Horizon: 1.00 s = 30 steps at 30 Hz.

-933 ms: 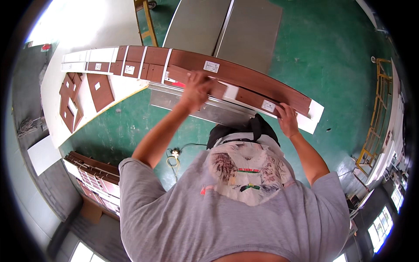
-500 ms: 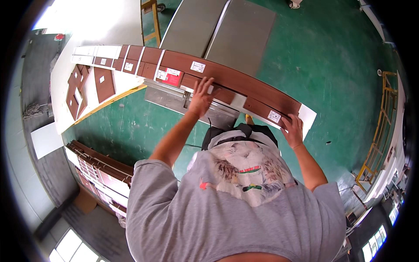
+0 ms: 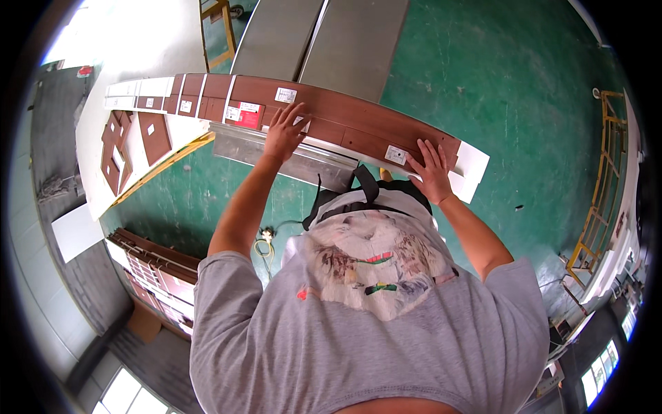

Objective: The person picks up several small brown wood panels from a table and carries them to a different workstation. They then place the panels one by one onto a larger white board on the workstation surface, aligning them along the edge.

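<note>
A long stack of brown boards (image 3: 331,103) runs across in front of me, its left part bound with white straps. My left hand (image 3: 283,134) lies over the front row of boards, fingers spread, beside a small white label and a red-and-white label (image 3: 249,116). On the right end of that row rests my right hand (image 3: 432,171), fingers stretched out, just right of a white label (image 3: 396,154). Neither hand is wrapped round anything. White sheet material (image 3: 474,160) sticks out from under the boards at the right end.
A metal rail (image 3: 296,164) runs below the boards' near edge. Grey panels (image 3: 352,48) lie beyond them. Loose brown pieces (image 3: 153,136) sit on the white surface at left. Strapped board bundles (image 3: 155,265) stand behind left; a yellow frame (image 3: 600,186) is at right.
The white gap in the front row of boards has closed, the right board having shifted left. Both hands have moved slightly left. The whole view has shifted a little.
</note>
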Each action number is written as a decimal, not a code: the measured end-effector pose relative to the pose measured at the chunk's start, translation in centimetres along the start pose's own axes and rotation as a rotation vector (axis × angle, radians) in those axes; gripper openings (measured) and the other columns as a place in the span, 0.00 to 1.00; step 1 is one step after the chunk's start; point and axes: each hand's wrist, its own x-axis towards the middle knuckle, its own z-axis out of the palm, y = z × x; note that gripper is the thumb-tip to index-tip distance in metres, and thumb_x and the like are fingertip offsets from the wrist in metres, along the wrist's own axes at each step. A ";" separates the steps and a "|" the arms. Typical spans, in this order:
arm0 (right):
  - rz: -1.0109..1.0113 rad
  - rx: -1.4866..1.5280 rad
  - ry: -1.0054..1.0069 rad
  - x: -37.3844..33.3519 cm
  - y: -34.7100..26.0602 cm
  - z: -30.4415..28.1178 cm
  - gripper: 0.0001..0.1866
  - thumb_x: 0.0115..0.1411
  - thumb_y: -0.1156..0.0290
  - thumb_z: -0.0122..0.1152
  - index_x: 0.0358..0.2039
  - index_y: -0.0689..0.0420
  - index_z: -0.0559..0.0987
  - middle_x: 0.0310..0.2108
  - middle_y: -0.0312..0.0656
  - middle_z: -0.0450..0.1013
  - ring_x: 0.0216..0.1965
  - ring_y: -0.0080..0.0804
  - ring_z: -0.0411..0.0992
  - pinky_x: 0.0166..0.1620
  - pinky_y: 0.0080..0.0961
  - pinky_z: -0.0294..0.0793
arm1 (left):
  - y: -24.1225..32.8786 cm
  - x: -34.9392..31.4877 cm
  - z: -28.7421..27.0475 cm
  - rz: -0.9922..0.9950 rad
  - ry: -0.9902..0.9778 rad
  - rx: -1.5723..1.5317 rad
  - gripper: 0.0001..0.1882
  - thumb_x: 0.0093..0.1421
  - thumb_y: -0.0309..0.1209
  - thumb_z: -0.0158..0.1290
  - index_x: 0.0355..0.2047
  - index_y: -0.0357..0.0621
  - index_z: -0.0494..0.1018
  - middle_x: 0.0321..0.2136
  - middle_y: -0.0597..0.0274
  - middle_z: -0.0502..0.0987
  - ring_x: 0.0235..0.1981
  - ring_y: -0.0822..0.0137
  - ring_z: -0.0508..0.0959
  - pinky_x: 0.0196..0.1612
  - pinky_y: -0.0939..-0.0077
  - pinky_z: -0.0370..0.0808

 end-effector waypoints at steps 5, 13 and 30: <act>0.055 0.023 0.017 -0.7 1.4 -0.6 0.44 0.52 0.59 0.73 0.68 0.41 0.64 0.74 0.48 0.46 0.74 0.49 0.44 0.72 0.57 0.41 | -1.0 0.4 0.2 0.011 -0.144 -0.067 0.28 0.54 0.35 0.62 0.57 0.57 0.74 0.65 0.63 0.65 0.67 0.59 0.63 0.68 0.60 0.62; 0.155 -0.001 0.017 0.4 -1.0 1.0 0.36 0.58 0.57 0.68 0.67 0.40 0.67 0.73 0.42 0.49 0.74 0.49 0.43 0.73 0.54 0.41 | -0.9 -0.5 1.8 -0.044 -0.055 -0.064 0.29 0.55 0.37 0.62 0.59 0.57 0.73 0.67 0.62 0.64 0.69 0.57 0.61 0.71 0.58 0.57; 1.492 1.236 0.499 -9.9 18.3 6.7 0.49 0.60 0.28 0.50 0.66 0.58 0.67 0.62 0.46 0.69 0.58 0.46 0.71 0.61 0.43 0.70 | 1.9 -8.9 16.2 -1.280 -0.050 -0.658 0.58 0.62 0.70 0.41 0.68 0.22 0.48 0.72 0.32 0.34 0.73 0.34 0.33 0.69 0.34 0.44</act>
